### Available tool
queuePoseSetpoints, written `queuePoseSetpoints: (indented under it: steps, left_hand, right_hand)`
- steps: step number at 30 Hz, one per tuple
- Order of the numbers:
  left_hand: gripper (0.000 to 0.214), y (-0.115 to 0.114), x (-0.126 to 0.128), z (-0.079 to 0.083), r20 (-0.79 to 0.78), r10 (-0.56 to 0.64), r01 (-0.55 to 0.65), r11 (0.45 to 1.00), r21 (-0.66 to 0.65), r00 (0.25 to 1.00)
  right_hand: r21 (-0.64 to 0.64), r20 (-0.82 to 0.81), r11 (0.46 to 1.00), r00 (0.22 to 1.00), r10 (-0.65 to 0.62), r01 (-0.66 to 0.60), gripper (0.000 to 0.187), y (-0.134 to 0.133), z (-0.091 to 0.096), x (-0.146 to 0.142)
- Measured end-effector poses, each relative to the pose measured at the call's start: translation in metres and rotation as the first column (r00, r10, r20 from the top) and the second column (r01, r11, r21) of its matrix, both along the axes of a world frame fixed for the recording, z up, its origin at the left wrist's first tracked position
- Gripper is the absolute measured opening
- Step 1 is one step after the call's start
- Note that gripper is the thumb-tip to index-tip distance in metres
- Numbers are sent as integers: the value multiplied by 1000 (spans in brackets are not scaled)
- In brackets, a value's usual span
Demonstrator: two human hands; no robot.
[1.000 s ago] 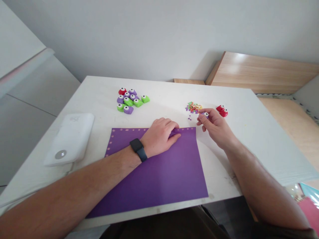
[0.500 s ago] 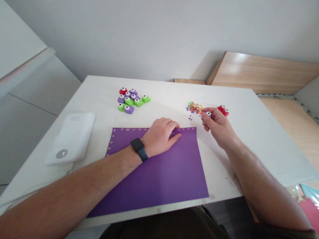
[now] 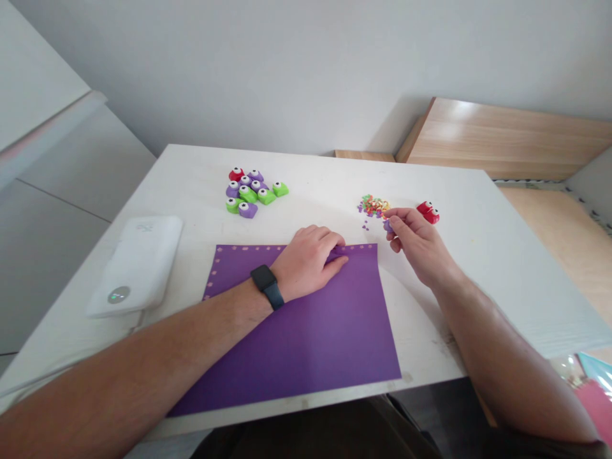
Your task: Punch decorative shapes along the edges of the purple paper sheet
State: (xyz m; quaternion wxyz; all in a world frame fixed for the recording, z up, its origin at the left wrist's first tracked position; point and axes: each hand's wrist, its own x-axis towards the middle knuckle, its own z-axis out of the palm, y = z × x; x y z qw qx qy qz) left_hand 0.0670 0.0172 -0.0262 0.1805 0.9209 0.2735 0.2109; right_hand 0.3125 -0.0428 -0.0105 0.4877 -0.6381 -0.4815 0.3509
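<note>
My left hand (image 3: 313, 260), with a dark watch (image 3: 264, 278) at the wrist, lies on a purple sheet of paper (image 3: 325, 331). Its fingers and thumb close on the sheet near the top edge, where the paper bulges a little. Small punched holes run along the top and left edges of the sheet. My right hand (image 3: 415, 239) is right of the sheet, just above the table, pinching a small purple craft hole punch (image 3: 387, 225) between thumb and fingers. Close beyond its fingertips lies a pile of colourful punched paper bits (image 3: 373, 205).
Two red punches (image 3: 428, 212) stand right of my right hand. Several purple, green and red punches (image 3: 247, 194) are grouped at the back left. A white power bank (image 3: 143, 261) with a cable lies at left on the white table (image 3: 310, 185), which meets the wall.
My right hand has turned the purple punch, so its white button no longer shows and the purple body faces the fingertips. My left hand and the sheet have stayed in place.
</note>
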Motion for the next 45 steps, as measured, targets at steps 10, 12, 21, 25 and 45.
queuePoseSetpoints:
  steps: [10, 12, 21, 25, 45]
  left_hand:
    - [20, 0, 0, -2, -5, 0, 0, 1000, 9, 1000]
    - [20, 0, 0, -2, -3, 1, -1, 1000, 10, 1000]
    - [21, 0, 0, -2, -6, -3, 3, 1000, 7, 1000]
    - [21, 0, 0, -2, -5, -3, 3, 1000, 9, 1000]
    - [19, 0, 0, -1, -2, -3, 3, 1000, 4, 1000]
  right_hand:
    - [-5, 44, 1000, 999, -13, 13, 30, -1, 0, -1]
    - [-2, 51, 1000, 999, -10, 10, 29, -1, 1, -1]
    - [-14, 90, 1000, 996, 18, -17, 28, -2, 3, -2]
    - [-10, 93, 1000, 995, 24, -23, 28, -2, 1, -2]
    - [-31, 100, 999, 995, 28, -25, 30, -2, 2, -4]
